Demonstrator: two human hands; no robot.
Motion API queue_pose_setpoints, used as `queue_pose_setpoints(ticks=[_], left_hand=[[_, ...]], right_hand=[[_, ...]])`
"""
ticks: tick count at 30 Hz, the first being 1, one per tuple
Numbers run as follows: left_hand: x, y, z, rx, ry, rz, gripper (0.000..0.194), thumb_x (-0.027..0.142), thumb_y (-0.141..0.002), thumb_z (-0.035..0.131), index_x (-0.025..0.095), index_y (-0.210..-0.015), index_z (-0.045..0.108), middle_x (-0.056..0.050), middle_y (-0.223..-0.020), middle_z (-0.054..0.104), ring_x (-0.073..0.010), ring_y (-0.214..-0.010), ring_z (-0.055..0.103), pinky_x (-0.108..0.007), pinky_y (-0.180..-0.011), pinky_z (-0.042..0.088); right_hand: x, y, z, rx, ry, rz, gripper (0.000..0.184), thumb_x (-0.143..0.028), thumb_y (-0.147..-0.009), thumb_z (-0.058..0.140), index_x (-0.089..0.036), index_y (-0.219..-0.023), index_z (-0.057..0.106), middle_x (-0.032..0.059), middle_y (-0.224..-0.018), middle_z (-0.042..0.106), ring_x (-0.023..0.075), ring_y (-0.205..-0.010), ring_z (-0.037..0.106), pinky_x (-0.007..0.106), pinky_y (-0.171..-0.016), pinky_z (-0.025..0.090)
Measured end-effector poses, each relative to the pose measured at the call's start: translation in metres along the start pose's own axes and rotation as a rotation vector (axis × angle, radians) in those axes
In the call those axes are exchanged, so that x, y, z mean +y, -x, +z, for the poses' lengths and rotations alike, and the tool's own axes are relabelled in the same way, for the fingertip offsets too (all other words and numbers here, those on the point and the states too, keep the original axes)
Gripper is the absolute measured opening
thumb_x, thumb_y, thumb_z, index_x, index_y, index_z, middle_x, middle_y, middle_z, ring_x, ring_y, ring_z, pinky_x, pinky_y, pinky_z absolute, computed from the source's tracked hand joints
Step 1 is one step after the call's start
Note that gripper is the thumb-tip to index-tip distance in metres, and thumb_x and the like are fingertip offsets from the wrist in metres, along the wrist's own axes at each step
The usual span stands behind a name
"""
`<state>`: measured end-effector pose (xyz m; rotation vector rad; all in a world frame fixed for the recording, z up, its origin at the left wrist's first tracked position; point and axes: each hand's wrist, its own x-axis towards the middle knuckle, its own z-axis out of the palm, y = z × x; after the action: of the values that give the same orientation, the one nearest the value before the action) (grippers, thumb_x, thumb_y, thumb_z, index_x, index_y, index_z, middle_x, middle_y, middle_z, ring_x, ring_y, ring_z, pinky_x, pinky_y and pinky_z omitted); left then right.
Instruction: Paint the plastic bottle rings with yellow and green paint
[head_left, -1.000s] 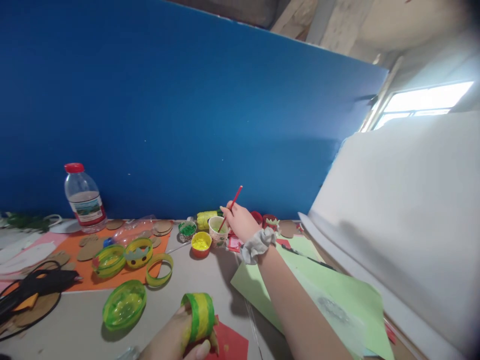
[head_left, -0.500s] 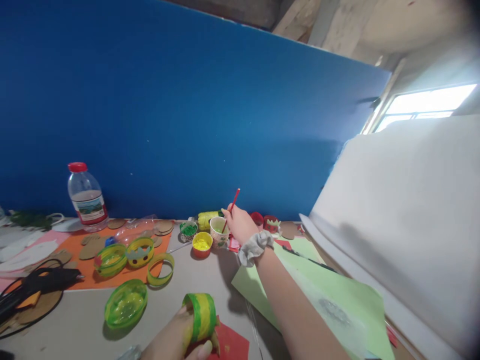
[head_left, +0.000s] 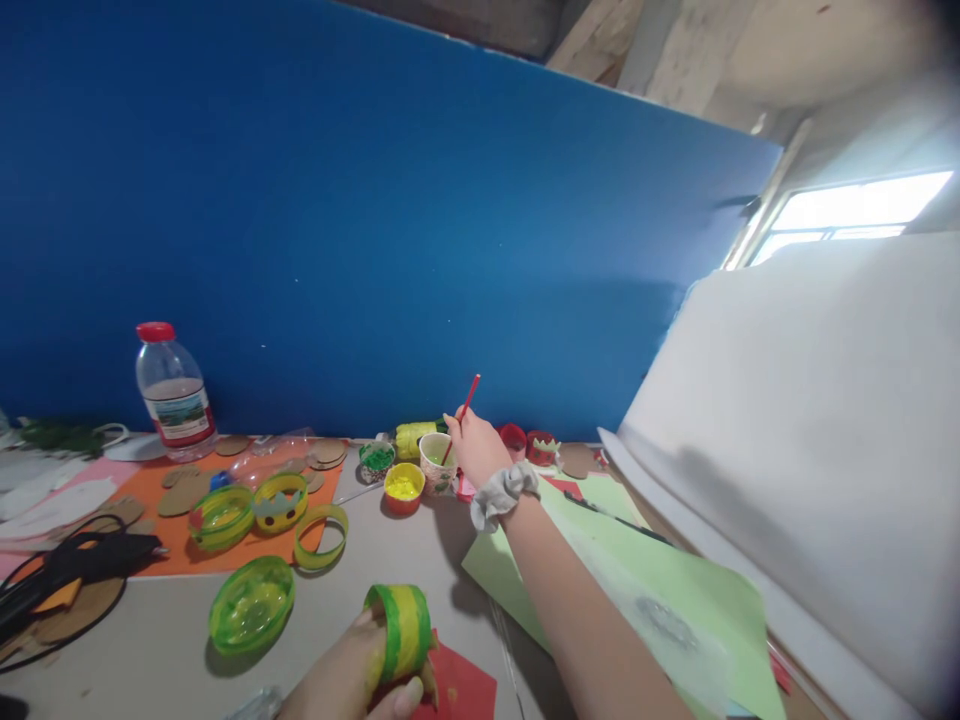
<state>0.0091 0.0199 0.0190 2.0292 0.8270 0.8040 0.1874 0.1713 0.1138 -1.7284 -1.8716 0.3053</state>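
My right hand (head_left: 478, 448) is closed around a thin red paintbrush (head_left: 470, 396), whose lower end dips into a patterned paper cup (head_left: 436, 464) of pale greenish liquid. Just left of that cup stand a small cup of yellow paint (head_left: 404, 488) and a small cup of green paint (head_left: 376, 461). Low in the view, my left hand (head_left: 356, 655) grips a ring painted in green and yellow stripes (head_left: 406, 632), with its fingers partly hidden by the ring. Beneath that hand lies a piece of red paper (head_left: 457, 682).
A green plastic bowl (head_left: 252, 606) and yellow-green rings (head_left: 321, 538) lie left of my hands. A red-capped bottle (head_left: 175, 400) stands behind orange paper (head_left: 180, 560). A black glue gun (head_left: 82, 570) with its cord is far left. Light green paper (head_left: 600, 580) lies under my right forearm.
My right hand and wrist have shifted very slightly left, with the brush still in the paper cup. The left hand and striped ring are almost unmoved.
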Motion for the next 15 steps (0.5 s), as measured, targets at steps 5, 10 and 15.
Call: queue_pose_setpoints(ticks=[5, 10, 15], left_hand=[[0.001, 0.001, 0.0, -0.005, -0.002, 0.001, 0.06, 0.055, -0.097, 0.023, 0.02, -0.084, 0.071, -0.007, -0.082, 0.072, -0.0209, -0.083, 0.067, -0.032, -0.085, 0.053], [-0.001, 0.004, -0.001, -0.003, -0.009, 0.022, 0.061, 0.062, -0.093, 0.031, 0.02, -0.075, 0.071, -0.008, -0.088, 0.072, -0.0258, -0.102, 0.061, -0.035, -0.1, 0.044], [-0.005, 0.008, 0.003, 0.035, -0.01, 0.017, 0.055, 0.057, -0.095, 0.033, 0.017, -0.088, 0.07, -0.009, -0.09, 0.069, -0.0226, -0.099, 0.058, -0.033, -0.101, 0.041]], right_hand=[[0.001, -0.001, -0.009, 0.012, -0.001, -0.013, 0.03, -0.036, -0.093, 0.055, -0.015, -0.115, 0.058, 0.0078, -0.112, 0.062, 0.0184, -0.096, 0.062, 0.039, -0.083, 0.054], [-0.007, 0.008, -0.019, 0.006, 0.004, -0.042, 0.032, -0.037, -0.093, 0.054, -0.015, -0.117, 0.057, 0.0076, -0.11, 0.062, 0.0181, -0.093, 0.063, 0.039, -0.082, 0.055], [-0.015, 0.011, -0.009, -0.125, 0.021, -0.046, 0.03, -0.036, -0.093, 0.055, -0.014, -0.114, 0.058, 0.0076, -0.11, 0.062, 0.0179, -0.093, 0.063, 0.038, -0.081, 0.055]])
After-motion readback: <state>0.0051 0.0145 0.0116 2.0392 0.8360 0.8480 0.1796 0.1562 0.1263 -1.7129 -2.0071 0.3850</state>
